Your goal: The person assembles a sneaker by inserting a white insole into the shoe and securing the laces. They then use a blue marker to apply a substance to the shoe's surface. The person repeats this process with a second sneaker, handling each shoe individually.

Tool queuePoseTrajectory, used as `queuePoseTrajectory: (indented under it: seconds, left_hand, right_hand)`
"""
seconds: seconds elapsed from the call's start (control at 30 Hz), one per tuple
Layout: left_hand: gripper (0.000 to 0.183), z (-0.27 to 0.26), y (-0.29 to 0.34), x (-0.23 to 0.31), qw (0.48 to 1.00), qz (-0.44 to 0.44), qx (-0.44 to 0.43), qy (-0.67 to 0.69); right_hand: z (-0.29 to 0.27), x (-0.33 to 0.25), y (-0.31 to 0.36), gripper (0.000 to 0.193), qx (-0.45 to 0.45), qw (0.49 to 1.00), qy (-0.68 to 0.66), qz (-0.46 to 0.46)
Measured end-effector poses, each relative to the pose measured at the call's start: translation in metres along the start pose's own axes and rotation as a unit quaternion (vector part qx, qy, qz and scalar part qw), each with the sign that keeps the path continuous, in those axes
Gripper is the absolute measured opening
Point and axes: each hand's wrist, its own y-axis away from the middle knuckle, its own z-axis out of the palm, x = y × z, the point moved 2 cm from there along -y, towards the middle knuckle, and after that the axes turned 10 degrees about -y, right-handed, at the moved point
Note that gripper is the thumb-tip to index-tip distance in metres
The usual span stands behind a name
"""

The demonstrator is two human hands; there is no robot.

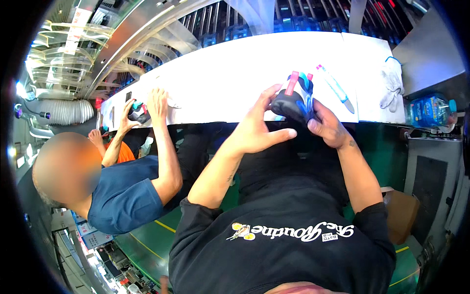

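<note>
A black rounded plastic piece [289,106] with a raised pink tab and teal and blue parts is held tilted above the near edge of the white table [235,73]. My right hand [329,126] grips its right side, thumb in front. My left hand [262,122] is at its left side, thumb stretched out away from it and the fingertips by its far left edge, partly hidden behind it. I cannot make out what kind of part it is. Beyond my right hand lies a slim white and blue pen-like item [334,84] with a pink end.
White cloth gloves [391,88] lie at the table's right end, beside a clear bottle of blue liquid [432,111]. On my left a co-worker [129,191] handles a similar black and teal piece [139,113]. A cardboard box [401,215] stands low at right.
</note>
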Motion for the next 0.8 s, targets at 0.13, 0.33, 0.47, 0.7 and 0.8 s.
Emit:
queuePoseTrajectory:
  seconds: [0.13,0.33,0.47,0.7,0.8]
  left_hand:
    - [0.137,0.031,-0.016,-0.018,0.994,0.066,-0.017,-0.085]
    - [0.126,0.018,-0.014,-0.030,0.985,0.127,0.058,-0.102]
    - [0.112,-0.033,-0.029,0.014,0.930,0.159,0.213,-0.253]
    - [0.109,-0.006,-0.039,0.006,0.862,0.020,0.055,-0.503]
    - [0.110,-0.002,-0.038,0.008,0.856,-0.003,0.066,-0.513]
  right_hand:
    - [-0.007,0.003,0.015,0.113,-0.015,0.988,0.155,0.022]
    - [-0.009,-0.045,0.004,0.057,0.096,0.927,0.354,-0.076]
    - [-0.049,-0.022,-0.024,0.037,0.280,0.767,0.560,-0.138]
    - [-0.063,-0.006,-0.047,0.036,0.235,0.812,0.531,0.059]
    - [-0.044,-0.038,-0.047,0.036,0.282,0.892,0.349,0.053]
